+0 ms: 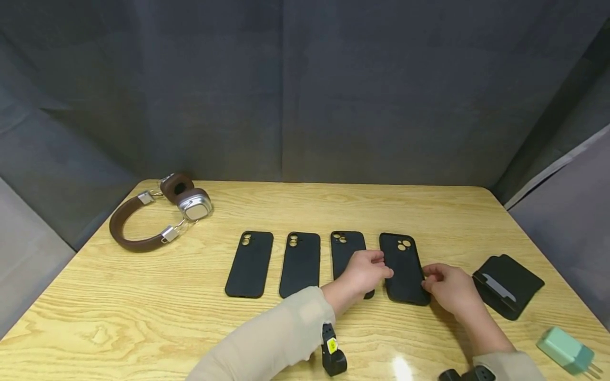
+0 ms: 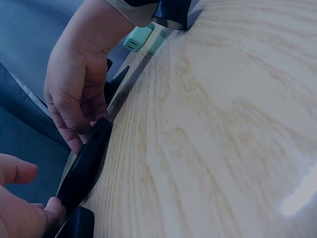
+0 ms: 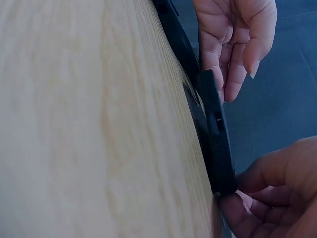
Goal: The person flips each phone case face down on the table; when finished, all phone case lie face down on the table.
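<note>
Head view: taken from above and behind the hands, facing forward and down across the whole wooden table (image 1: 143, 296) to the dark backdrop. Left wrist view: set low and very near the tabletop, facing along its surface toward the right hand (image 2: 79, 84) at the edge of a black phone case (image 2: 86, 166). Right wrist view: equally low and close, facing the opposite way toward the left hand (image 3: 237, 39). All three views share that case and both hands.

Four phone cases (image 1: 403, 269) at the hands: all matte black, no pattern. Bench (image 1: 143, 296): light yellow wood w/ darker grain lines. Sleeves (image 1: 276, 338): beige. Right of the right hand (image 1: 450, 288): black wallet (image 1: 507, 286) w/ grey strip, mint green charger (image 1: 564, 350). Far left: brown & silver headphones (image 1: 159, 214).
</note>
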Tool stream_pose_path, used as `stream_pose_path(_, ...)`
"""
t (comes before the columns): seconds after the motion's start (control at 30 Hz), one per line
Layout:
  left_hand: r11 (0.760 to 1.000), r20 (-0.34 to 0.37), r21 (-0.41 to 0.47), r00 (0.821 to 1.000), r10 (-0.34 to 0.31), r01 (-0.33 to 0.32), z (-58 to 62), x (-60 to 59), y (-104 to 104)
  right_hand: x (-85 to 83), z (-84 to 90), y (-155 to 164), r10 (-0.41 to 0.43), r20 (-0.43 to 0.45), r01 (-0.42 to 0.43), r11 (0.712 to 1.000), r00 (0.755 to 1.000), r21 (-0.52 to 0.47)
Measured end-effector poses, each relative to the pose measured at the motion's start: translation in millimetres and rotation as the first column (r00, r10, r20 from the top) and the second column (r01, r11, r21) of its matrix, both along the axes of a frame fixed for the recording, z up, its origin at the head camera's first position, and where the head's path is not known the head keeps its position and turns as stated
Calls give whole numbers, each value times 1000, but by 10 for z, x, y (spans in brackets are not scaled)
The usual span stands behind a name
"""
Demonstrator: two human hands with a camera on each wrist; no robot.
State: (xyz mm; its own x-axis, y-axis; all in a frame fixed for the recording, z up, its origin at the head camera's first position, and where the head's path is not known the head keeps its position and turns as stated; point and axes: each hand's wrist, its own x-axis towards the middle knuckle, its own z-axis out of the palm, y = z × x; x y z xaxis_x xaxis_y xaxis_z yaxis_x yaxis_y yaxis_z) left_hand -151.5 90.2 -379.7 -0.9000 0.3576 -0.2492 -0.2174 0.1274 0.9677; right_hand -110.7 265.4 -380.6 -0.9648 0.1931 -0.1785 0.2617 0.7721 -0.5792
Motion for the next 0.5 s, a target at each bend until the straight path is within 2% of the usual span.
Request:
stream_pose_path(0.2, 999, -21, 29, 1000, 21, -21, 1, 0, -12, 10, 19, -13, 3, 7, -3, 999, 1000, -50)
stream_pose_path(0.33, 998, -62, 43, 997, 40, -37, 10, 0, -18, 9, 28, -30, 5, 14, -3, 989, 1000, -147)
stream_pose_path(0.5, 996, -105, 74, 992, 66, -58, 35, 3, -24, -4, -4, -59, -3, 5, 5, 963, 1000, -270)
